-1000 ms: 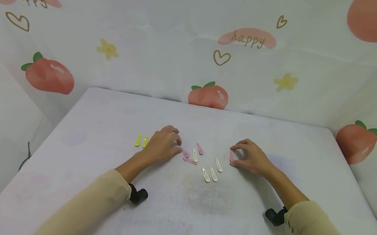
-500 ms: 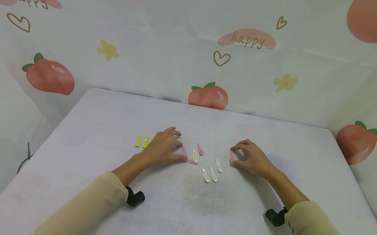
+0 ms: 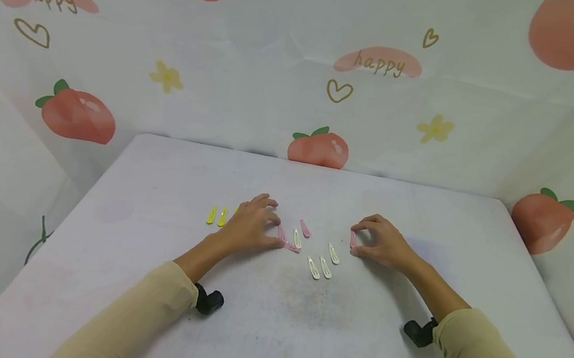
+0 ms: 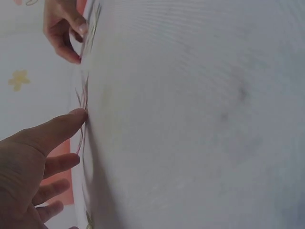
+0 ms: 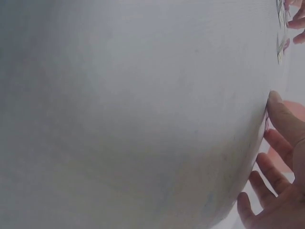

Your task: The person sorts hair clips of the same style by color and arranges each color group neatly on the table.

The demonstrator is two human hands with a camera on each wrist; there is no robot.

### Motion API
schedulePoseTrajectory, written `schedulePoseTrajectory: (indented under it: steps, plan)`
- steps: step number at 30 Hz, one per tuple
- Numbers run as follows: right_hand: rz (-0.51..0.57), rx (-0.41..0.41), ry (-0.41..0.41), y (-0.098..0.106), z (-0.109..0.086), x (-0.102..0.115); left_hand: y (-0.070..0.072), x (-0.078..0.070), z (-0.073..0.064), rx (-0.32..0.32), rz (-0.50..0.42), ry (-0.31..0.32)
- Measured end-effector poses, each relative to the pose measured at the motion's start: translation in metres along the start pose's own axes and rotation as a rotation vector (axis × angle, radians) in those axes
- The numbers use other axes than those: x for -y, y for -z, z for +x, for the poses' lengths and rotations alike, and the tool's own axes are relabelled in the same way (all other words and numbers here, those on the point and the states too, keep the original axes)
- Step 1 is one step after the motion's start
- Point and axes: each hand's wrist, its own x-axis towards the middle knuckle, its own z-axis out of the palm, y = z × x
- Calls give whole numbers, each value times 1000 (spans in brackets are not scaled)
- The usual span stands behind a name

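In the head view my left hand (image 3: 250, 223) pinches a pink snap hair clip (image 3: 281, 234) on the table, thumb at its near end and index finger at its far end. Another pink clip (image 3: 292, 248) lies slantwise by that thumb. Beside these are a white hair clip (image 3: 297, 238) and one more pink clip (image 3: 304, 228). My right hand (image 3: 385, 242) holds a pink hair clip (image 3: 352, 239) lengthwise between thumb and index finger. The left wrist view shows the clip (image 4: 81, 138) spanning thumb to index finger, low over the tabletop.
Several white hair clips (image 3: 326, 267) lie between the hands, nearer the front. Two yellow clips (image 3: 211, 215) stand side by side left of the left hand, and a third peeks out behind it. A white table (image 3: 265, 335) meets a peach-printed backdrop (image 3: 257, 77).
My left thumb has moved right and nearer, onto the pink clip's near end; that clip now stands straighter between the fingers. The right hand stays in place with its clip.
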Motion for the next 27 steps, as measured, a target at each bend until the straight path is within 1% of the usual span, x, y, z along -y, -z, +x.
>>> schedulePoseTrajectory:
  steps: [3,6,10,16,22,27]
  plan:
    - [-2,2,5,-1,0,0,6,4,-3,-5,-35,-17]
    - [-2,7,6,-1,0,0,16,12,-13,-12,-78,-27]
    - [-1,8,-9,-1,0,0,33,27,-32,-15,-127,-15]
    - [-4,7,-19,-1,1,0,53,48,-63,-11,-138,20]
    - [-9,5,-14,-1,1,-1,61,64,-88,29,-93,55]
    - [-7,3,-14,-1,0,-2,62,73,-101,67,-65,84]
